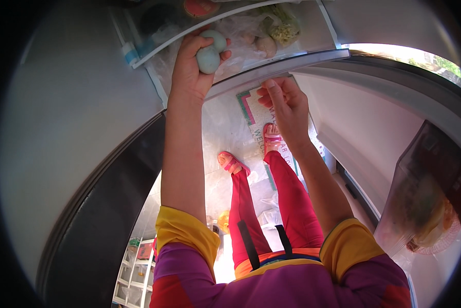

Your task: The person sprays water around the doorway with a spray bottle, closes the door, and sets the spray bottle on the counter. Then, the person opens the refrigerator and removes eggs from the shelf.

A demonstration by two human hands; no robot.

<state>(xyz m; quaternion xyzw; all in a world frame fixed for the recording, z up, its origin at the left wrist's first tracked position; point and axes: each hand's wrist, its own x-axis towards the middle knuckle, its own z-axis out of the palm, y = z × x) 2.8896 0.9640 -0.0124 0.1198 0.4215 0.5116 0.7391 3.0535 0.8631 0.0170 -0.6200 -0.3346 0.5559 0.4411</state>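
Two pale blue-green eggs [208, 59] are held together in my left hand [190, 61], one in front of the other. That hand is over the left part of an open clear refrigerator drawer [219, 89], its fingers partly hidden behind the eggs. Inside the drawer, to the right of the eggs, lie a clear plastic bag [236, 29], round brownish produce [266, 46] and a bagged bunch of green vegetables [286, 32]. My right hand [286, 102] hovers on the near side of the drawer front, fingers loosely curled, with nothing visible in it.
On the right, the open refrigerator door [353, 104] carries a translucent bin [403, 192] with bagged items. A red round lid [200, 7] shows above the drawer. Below are a printed floor mat [249, 109], plastic bags [271, 215] and a white rack [138, 273].
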